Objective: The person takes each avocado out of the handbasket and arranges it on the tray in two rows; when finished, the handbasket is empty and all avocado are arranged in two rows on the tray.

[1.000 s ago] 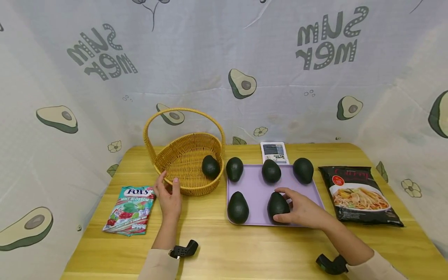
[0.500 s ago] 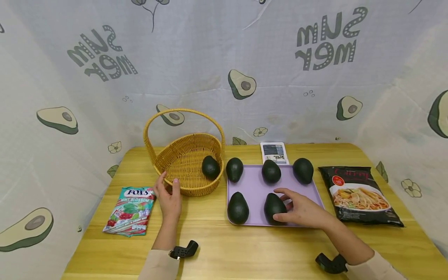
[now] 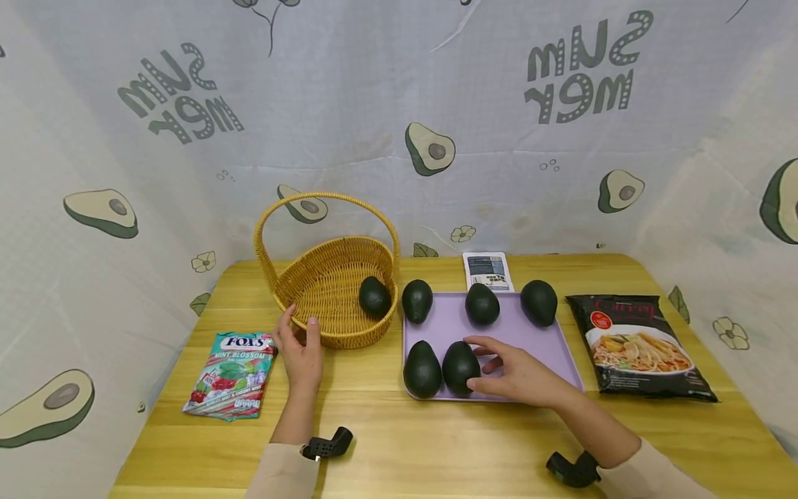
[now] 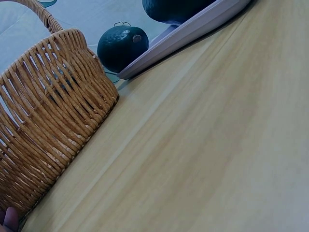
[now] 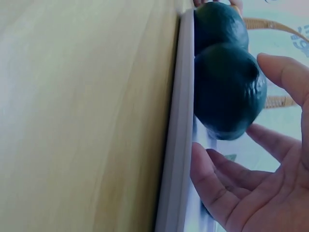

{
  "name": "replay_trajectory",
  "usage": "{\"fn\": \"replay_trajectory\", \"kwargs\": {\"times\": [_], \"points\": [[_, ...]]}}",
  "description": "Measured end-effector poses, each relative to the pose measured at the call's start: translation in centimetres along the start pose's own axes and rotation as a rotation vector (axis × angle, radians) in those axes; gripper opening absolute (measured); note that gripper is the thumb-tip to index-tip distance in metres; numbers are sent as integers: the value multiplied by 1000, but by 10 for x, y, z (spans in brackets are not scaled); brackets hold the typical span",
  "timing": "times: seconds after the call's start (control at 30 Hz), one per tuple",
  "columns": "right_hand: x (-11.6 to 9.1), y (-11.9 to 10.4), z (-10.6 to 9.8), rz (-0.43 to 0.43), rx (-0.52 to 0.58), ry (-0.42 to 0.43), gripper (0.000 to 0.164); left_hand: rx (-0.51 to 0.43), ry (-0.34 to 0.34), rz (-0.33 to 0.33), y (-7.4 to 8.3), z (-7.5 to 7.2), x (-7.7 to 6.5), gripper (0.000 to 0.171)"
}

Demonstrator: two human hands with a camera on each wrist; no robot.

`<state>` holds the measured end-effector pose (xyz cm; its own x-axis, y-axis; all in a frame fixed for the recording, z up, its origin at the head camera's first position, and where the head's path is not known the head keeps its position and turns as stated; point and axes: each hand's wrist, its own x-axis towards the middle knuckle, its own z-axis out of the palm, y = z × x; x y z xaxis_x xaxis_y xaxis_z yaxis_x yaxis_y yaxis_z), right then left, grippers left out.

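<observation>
In the head view my left hand (image 3: pixel 301 357) touches the near left side of the yellow wicker basket (image 3: pixel 330 338) with spread fingers. A fingertip (image 4: pixel 10 218) shows low on the basket's outer wall in the left wrist view. One dark green avocado (image 3: pixel 375 297) lies inside the basket. My right hand (image 3: pixel 517 374) holds the right side of another avocado (image 3: pixel 460 369) between thumb and forefinger, on the lilac tray (image 3: pixel 505 346). That avocado sits against the front left avocado (image 3: pixel 422 370). In the right wrist view the remaining fingers (image 5: pixel 212 186) are apart from it.
Three more avocados, left (image 3: pixel 417 301), middle (image 3: pixel 482 304) and right (image 3: pixel 539 303), line the tray's back. A candy bag (image 3: pixel 231 375) lies at left, a black noodle packet (image 3: pixel 642 346) at right. Behind the tray is a white packet (image 3: pixel 489 271). Printed cloth (image 3: pixel 374 90) surrounds the table.
My right hand and the front avocado have moved left along the tray, up to the front left avocado. My left hand and the basket have stayed put.
</observation>
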<state>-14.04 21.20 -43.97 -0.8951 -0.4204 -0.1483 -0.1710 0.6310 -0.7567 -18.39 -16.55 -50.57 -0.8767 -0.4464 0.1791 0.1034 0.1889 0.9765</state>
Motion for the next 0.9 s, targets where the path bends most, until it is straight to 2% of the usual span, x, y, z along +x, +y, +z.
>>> {"fn": "replay_trajectory", "kwargs": {"times": [0.13,0.3,0.6,0.9], "points": [[3,-1,5,-10,38,-1,73,-2,0,-2,0,0,0,54],[2,1,4,-29,11,7,67,3,5,-8,-1,0,1,53],[-11,7,-15,30,-17,-6,64,2,3,-8,0,0,0,53],[-23,17,-30,36,-1,-9,64,9,19,12,0,0,0,53]]}}
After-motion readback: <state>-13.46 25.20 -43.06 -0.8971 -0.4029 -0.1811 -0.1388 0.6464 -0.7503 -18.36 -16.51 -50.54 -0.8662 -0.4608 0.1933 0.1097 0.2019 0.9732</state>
